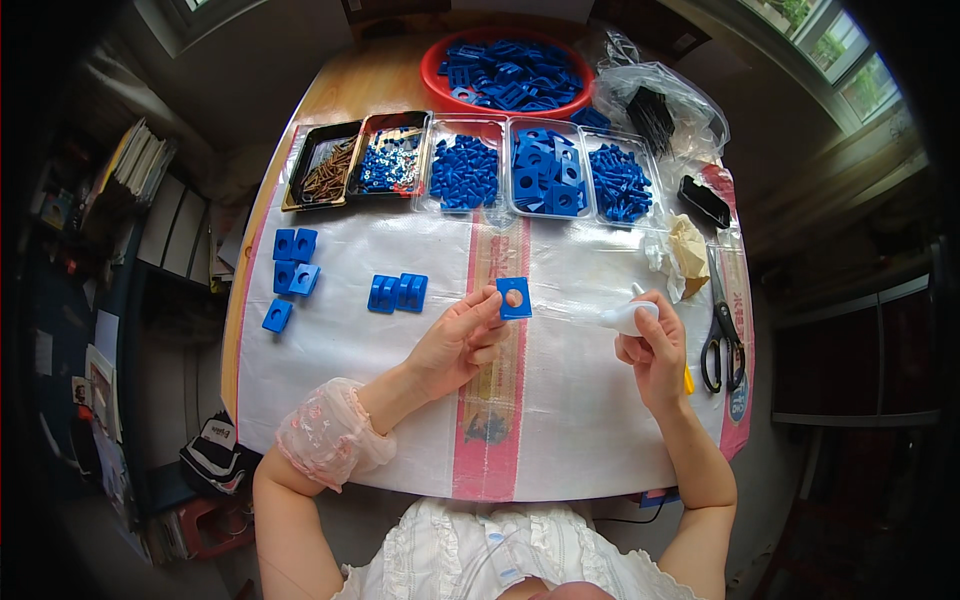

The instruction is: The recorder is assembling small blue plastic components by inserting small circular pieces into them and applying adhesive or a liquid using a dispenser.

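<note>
Between the thumb and fingers of my left hand (462,338) is a square blue plastic piece (514,298) with a round hole, held up above the middle of the table. My right hand (655,345) grips a small white squeeze bottle (626,318) with a narrow nozzle, tilted, a short way right of the blue piece and apart from it. To the left of my left hand stand a few blue ridged blocks (398,293). Farther left lies a loose group of blue pieces with holes (296,275).
At the back stand trays of brown screws (328,172), small nuts (391,160), blue cone-like parts (465,170), blue holed pieces (548,172) and blue plugs (621,182). Behind them sits a red basin (432,84) of blue parts. Black scissors (722,345) and crumpled paper (687,256) lie right.
</note>
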### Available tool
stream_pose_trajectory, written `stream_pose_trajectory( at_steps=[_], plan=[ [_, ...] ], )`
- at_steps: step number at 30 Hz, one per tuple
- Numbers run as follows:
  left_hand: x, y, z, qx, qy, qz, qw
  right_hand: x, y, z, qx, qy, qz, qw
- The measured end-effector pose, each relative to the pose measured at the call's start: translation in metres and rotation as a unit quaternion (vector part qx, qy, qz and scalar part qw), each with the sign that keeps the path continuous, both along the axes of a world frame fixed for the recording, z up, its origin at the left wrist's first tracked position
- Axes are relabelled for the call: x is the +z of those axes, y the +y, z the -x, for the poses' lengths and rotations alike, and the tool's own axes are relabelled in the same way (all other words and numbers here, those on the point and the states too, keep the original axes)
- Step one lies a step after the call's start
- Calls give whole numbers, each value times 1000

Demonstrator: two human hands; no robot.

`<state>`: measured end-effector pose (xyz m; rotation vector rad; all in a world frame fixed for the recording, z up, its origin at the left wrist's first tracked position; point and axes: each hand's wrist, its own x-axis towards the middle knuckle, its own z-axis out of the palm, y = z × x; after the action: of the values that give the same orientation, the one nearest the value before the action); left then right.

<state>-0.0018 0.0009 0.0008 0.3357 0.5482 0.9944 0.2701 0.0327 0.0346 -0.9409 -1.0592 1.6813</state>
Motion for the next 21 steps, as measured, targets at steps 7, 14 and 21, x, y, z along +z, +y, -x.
stream_pose_trajectory(
  at_steps=[7, 14, 21],
  plan=[
    [4, 0, -1, 4, 8, 2, 1000, 2, -1, 1, -1, -1, 7, 1000],
    [2, 0, 0, 1, -13, 1, 1000, 0, 6, -6, -8, 91, 22, 996],
    [3, -1, 0, 7, -23, 8, 1000, -1, 22, -19, -67, 156, 4, 986]
  ],
)
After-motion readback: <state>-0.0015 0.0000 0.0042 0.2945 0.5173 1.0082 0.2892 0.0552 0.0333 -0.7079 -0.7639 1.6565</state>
